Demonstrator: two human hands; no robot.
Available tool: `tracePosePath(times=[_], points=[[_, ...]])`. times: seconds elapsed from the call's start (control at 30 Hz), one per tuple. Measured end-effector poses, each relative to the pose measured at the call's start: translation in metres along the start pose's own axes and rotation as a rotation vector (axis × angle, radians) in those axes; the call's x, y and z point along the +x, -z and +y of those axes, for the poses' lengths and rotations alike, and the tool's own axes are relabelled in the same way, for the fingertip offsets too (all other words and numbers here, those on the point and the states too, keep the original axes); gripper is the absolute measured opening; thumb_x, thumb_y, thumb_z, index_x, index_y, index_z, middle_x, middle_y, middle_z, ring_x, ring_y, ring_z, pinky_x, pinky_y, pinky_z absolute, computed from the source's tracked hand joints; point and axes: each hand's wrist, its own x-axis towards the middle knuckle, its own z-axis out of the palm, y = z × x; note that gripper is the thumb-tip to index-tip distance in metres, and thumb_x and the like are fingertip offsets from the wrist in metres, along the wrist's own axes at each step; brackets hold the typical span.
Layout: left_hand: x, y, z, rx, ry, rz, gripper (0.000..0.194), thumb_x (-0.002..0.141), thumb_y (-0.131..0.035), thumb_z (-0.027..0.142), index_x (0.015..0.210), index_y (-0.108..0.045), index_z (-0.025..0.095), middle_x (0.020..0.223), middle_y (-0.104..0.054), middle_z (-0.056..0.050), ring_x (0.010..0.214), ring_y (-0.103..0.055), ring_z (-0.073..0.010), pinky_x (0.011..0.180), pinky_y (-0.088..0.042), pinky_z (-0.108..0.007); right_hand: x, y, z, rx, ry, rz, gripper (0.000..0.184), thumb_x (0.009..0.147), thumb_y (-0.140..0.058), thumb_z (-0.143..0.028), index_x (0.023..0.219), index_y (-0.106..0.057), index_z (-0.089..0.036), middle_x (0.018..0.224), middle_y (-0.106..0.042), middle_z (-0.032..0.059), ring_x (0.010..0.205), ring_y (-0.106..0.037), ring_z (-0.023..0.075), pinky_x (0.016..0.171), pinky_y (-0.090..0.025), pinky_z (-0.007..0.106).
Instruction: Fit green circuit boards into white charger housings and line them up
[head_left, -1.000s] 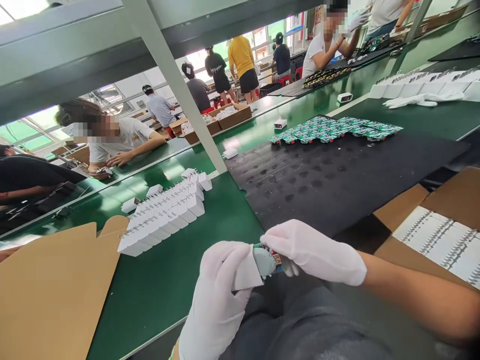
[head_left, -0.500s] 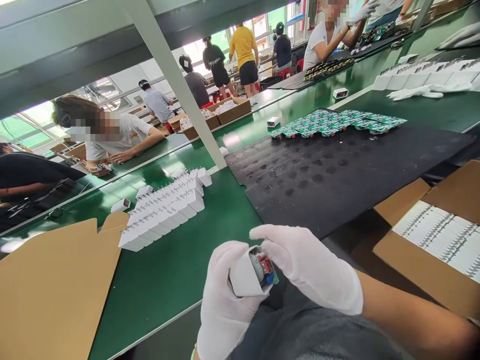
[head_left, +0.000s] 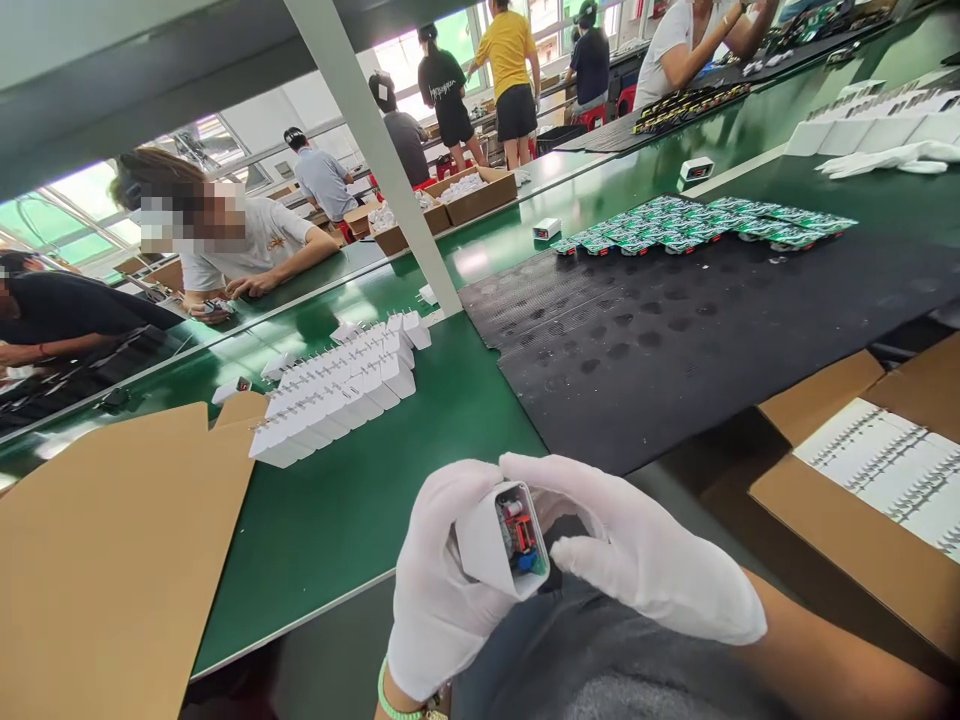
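Observation:
My left hand (head_left: 444, 575), in a white glove, is wrapped round a white plastic charger housing (head_left: 484, 550). The housing's open end faces right. Inside sits a circuit board (head_left: 525, 540) with red, blue and white parts, lying within the rim. My right hand (head_left: 637, 550), also gloved, is open at the housing's right side, thumb and fingers apart. Its forefinger reaches to the top edge of the housing; whether it touches I cannot tell. Ahead on the green bench stand rows of white charger housings (head_left: 341, 385) with metal pins up.
Green circuit boards (head_left: 697, 225) lie on a black mat (head_left: 637, 340). A cardboard box (head_left: 840, 510) at right holds rows of white housings; a cardboard flap (head_left: 112, 560) covers the left. A slanted post (head_left: 382, 150) rises from the bench. Co-workers sit and stand beyond the conveyor.
The circuit board has gone deeper into the housing; it stuck out at the lower right before. My right hand's fingers have moved off the board and spread. The view has shifted slightly.

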Motion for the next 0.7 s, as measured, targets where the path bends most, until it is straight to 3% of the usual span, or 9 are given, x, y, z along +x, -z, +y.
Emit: tracePosePath(times=[0.13, 0.27, 0.37, 0.47, 0.57, 0.7], points=[[0.003, 0.005, 0.003, 0.059, -0.043, -0.018, 0.050, 0.074, -0.076, 0.024, 0.117, -0.050, 0.018, 0.112, -0.057, -0.007, 0.106, -0.055, -0.0182, 0.090, -0.050, -0.026, -0.004, -0.001, 0.004, 0.180, -0.033, -0.002, 0.051, 0.090, -0.058, -0.048, 0.134, -0.050, -0.024, 0.115, -0.064, 0.0065, 0.099, -0.062, 0.0203, 0.091, -0.049, 0.038], [0.022, 0.010, 0.013, 0.285, -0.159, -0.245, 0.043, 0.080, -0.070, 0.019, 0.119, -0.051, 0.017, 0.112, -0.059, -0.008, 0.103, -0.055, -0.0204, 0.087, -0.049, -0.032, -0.002, -0.009, 0.016, 0.648, -0.161, 0.032, 0.040, 0.096, -0.046, -0.047, 0.133, -0.051, -0.030, 0.125, -0.061, 0.0030, 0.114, -0.056, 0.0194, 0.099, -0.044, 0.036], [0.038, 0.011, 0.022, 0.395, -0.206, -0.392, 0.033, 0.081, -0.066, 0.016, 0.112, -0.055, 0.018, 0.106, -0.061, -0.006, 0.095, -0.055, -0.0211, 0.081, -0.048, -0.034, 0.001, -0.017, 0.026, 0.897, -0.159, 0.091, 0.035, 0.099, -0.043, -0.043, 0.127, -0.056, -0.027, 0.128, -0.060, 0.0023, 0.123, -0.050, 0.0174, 0.102, -0.041, 0.032], [0.043, 0.013, 0.024, 0.412, -0.225, -0.401, 0.034, 0.082, -0.066, 0.019, 0.114, -0.053, 0.017, 0.108, -0.061, -0.007, 0.098, -0.054, -0.0220, 0.084, -0.047, -0.035, 0.001, -0.021, 0.036, 0.889, -0.078, 0.131, 0.041, 0.094, -0.050, -0.049, 0.129, -0.055, -0.028, 0.130, -0.058, 0.0027, 0.123, -0.050, 0.0188, 0.103, -0.040, 0.032], [0.036, 0.017, 0.020, 0.388, -0.224, -0.340, 0.045, 0.085, -0.065, 0.030, 0.124, -0.048, 0.015, 0.116, -0.057, -0.009, 0.106, -0.051, -0.0227, 0.089, -0.047, -0.034, -0.002, -0.021, 0.043, 0.704, -0.008, 0.146, 0.066, 0.079, -0.066, -0.058, 0.136, -0.049, -0.028, 0.133, -0.057, 0.0060, 0.122, -0.052, 0.0229, 0.104, -0.039, 0.037], [0.024, 0.017, 0.011, 0.249, -0.117, -0.288, 0.049, 0.084, -0.066, 0.042, 0.125, -0.050, 0.019, 0.118, -0.056, -0.008, 0.107, -0.054, -0.0203, 0.090, -0.049, -0.029, -0.004, -0.022, 0.044, 0.583, 0.019, 0.164, 0.086, 0.061, -0.082, -0.053, 0.136, -0.049, -0.026, 0.134, -0.057, 0.0097, 0.125, -0.051, 0.0259, 0.105, -0.041, 0.039]])
